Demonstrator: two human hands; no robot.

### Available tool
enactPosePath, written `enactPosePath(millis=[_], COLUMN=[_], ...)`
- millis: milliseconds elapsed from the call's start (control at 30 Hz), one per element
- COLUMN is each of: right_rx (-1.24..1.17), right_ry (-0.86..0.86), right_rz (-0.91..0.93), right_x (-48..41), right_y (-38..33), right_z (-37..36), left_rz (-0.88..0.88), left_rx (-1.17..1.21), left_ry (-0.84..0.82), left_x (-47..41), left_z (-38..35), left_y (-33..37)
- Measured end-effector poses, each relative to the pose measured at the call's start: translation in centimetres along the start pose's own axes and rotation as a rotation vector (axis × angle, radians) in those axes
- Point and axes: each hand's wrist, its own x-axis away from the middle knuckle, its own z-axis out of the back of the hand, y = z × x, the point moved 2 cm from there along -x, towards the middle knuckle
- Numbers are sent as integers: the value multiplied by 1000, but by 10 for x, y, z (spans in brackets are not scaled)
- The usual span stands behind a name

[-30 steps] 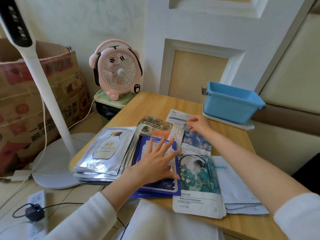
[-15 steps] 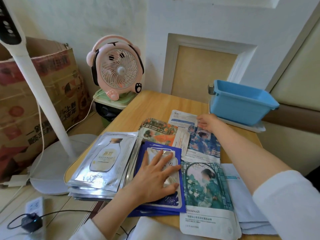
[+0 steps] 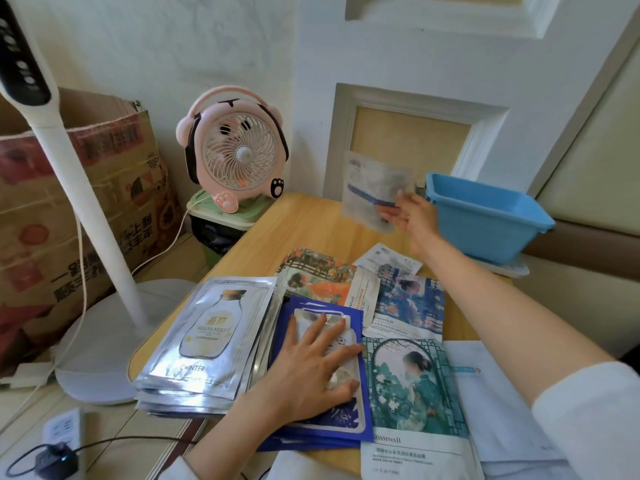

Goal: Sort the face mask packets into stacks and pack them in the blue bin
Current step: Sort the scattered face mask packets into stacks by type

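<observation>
- Progress, as we are judging it: sorting is only partly done and packing is not yet starting. Far left of the blue bin (image 3: 485, 216), a silver stack (image 3: 204, 341) is lying squared up at the edge of the table (image 3: 304, 223).
- Right of that stack, well short of the bin, we are pressing our left hand (image 3: 311, 372) flat on the dark blue packets (image 3: 349, 431), fingers spread and gripping nothing.
- Closer to the bin, an orange picture packet (image 3: 315, 275), a blue picture packet (image 3: 410, 303) and a green packet (image 3: 412, 386) are lying loose and overlapping, waiting for sorting; white packets (image 3: 491, 403) are lying in front of the bin, towards us.
- Just left of the bin, our right hand (image 3: 412, 216) is pinching a pale packet (image 3: 375, 190) and holding it in the air; blur is hiding the fingers.
- We are seeing nothing above the bin's rim, and its near wall is hiding part of its floor.
- Far left of the bin, off the table, a cardboard box (image 3: 79, 188), a white stand (image 3: 86, 216) and a pink fan (image 3: 239, 157) are standing; none is blocking the path to the bin.
</observation>
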Motion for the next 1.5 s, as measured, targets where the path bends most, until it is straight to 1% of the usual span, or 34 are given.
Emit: enactPosePath(millis=[33, 67, 100, 233, 267, 367, 467, 533, 600, 800, 933, 1033, 1100, 1167, 1200, 1233, 1267, 1300, 1333, 1367, 1433, 1500], right_rx=[-87, -95, -44, 297, 335, 319, 313, 355, 424, 689, 662, 777, 807, 870, 950, 1045, 1121, 1136, 1075, 956, 684, 532], right_ry=[-66, -106, -132, -228, -238, -158, -7, 104, 148, 153, 59, 20, -30, -89, -110, -107, -69, -7, 46, 70, 68, 66], right_rz=[-10, -17, -10, 4, -9, 13, 24, 4, -35, -189, -376, -386, -465, -539, -533, -489, -415, -343, -284, -252, -257, -281], right_x=[2, 5, 9, 26, 31, 41, 45, 45, 48, 61, 78, 82, 82, 82, 80, 77, 72, 68, 64, 59, 49, 39], right_y=[-5, -10, -11, 0, 4, 6, 2, 3, 7, 29, 35, 32, 32, 32, 32, 32, 32, 31, 31, 31, 34, 40], right_z=[2, 6, 9, 19, 22, 31, 42, 54, 67, 103, 106, 106, 106, 104, 104, 103, 103, 102, 100, 97, 91, 86], left_rz=[2, 6, 11, 22, 24, 22, 13, 5, -1, 14, 9, 17, 35, 8, -36, -86, -131, -168, -193, -207, -207, -201], left_rx=[1, 9, 22, 47, 48, 52, 46, 44, 47, 56, 63, 64, 65, 56, 34, 5, -22, -48, -79, -113, -160, -169], left_ry=[-6, -13, -24, -58, -63, -55, -25, -17, -26, -85, -106, -123, -113, -52, -18, 2, 5, -8, -31, -62, -132, -213], left_x=[0, 0, -1, -3, -3, -3, -4, -5, -6, -8, -12, -14, -13, -15, -17, -21, -25, -30, -35, -42, -55, -65], left_z=[1, 1, 3, 9, 10, 9, 7, 5, 6, 13, 13, 15, 16, 18, 19, 19, 19, 20, 22, 24, 29, 32], left_y=[0, 1, 1, 3, 4, 5, 3, 2, 1, 3, 2, 4, 7, 15, 19, 25, 30, 34, 37, 40, 44, 45])
